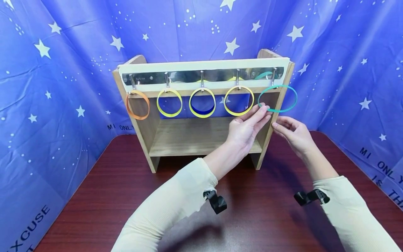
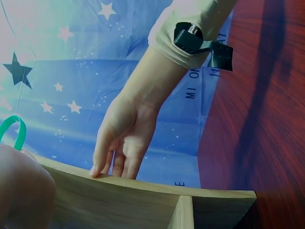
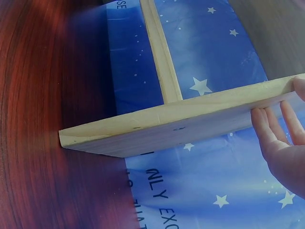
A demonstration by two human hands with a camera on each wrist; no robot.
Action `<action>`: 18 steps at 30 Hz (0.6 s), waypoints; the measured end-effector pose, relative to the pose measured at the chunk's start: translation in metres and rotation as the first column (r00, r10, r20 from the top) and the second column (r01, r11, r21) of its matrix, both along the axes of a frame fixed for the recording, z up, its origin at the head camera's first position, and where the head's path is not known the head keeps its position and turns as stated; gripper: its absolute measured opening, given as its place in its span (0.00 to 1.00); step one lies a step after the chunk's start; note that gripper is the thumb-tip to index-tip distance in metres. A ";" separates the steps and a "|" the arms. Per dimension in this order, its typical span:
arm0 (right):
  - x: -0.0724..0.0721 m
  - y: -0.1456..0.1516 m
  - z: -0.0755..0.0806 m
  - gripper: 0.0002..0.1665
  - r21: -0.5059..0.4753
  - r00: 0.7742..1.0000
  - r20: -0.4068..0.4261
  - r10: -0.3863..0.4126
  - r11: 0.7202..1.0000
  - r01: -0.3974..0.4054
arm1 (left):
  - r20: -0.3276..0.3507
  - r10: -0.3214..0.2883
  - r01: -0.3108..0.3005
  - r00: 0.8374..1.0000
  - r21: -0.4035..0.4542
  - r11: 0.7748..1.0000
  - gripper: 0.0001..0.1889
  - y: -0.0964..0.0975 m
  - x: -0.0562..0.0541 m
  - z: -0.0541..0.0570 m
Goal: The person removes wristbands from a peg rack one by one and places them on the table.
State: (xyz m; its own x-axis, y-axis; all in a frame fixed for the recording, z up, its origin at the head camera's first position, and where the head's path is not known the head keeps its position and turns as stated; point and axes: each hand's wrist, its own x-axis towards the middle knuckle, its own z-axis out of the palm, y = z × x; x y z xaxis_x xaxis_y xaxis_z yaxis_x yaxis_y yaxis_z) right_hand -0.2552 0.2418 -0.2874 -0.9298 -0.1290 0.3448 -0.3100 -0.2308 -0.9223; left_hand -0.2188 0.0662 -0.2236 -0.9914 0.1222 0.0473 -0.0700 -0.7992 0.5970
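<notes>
Room lies between yellow rings point(image 1: 202, 116) and shelf point(image 1: 189, 136), depth uncertain, the side panel point(image 3: 190, 117) blocking rightward.

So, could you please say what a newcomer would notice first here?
Probably the bright row along the wooden shelf's upper front: an orange ring at left, three yellow rings, then a green ring at right, pinched by the left hand. A starry blue curtain hangs behind.

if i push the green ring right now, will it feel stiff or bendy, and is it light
The green ring is probably light, as its band looks thin. It seems fairly stiff, standing out rounded from the left hand. Pushed hard, that thin band might flex.
</notes>
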 end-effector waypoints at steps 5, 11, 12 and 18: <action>0.001 0.000 0.000 0.14 -0.004 1.000 0.000 0.011 1.000 -0.011 | 0.017 -0.006 0.006 1.000 -0.005 1.000 0.11 0.000 0.002 -0.001; 0.002 0.000 0.000 0.13 -0.003 1.000 -0.006 0.024 1.000 -0.024 | 0.015 -0.025 0.025 1.000 -0.019 1.000 0.13 -0.002 0.004 -0.006; 0.002 0.000 0.000 0.13 0.003 1.000 -0.007 0.022 1.000 -0.022 | 0.011 -0.031 0.031 0.999 -0.025 0.999 0.14 -0.003 0.004 -0.006; 0.000 0.000 0.000 0.13 -0.014 1.000 -0.009 0.027 1.000 -0.027 | -0.001 -0.059 0.059 0.998 -0.046 0.997 0.11 -0.009 0.006 -0.009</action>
State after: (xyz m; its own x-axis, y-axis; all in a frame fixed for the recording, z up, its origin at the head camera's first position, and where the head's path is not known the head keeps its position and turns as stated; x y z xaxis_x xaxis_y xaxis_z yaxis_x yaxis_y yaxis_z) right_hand -0.2548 0.2417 -0.2879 -0.9230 -0.1491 0.3546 -0.3113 -0.2521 -0.9163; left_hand -0.2124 0.0575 -0.2326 -0.9822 0.1828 0.0424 -0.1151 -0.7654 0.6332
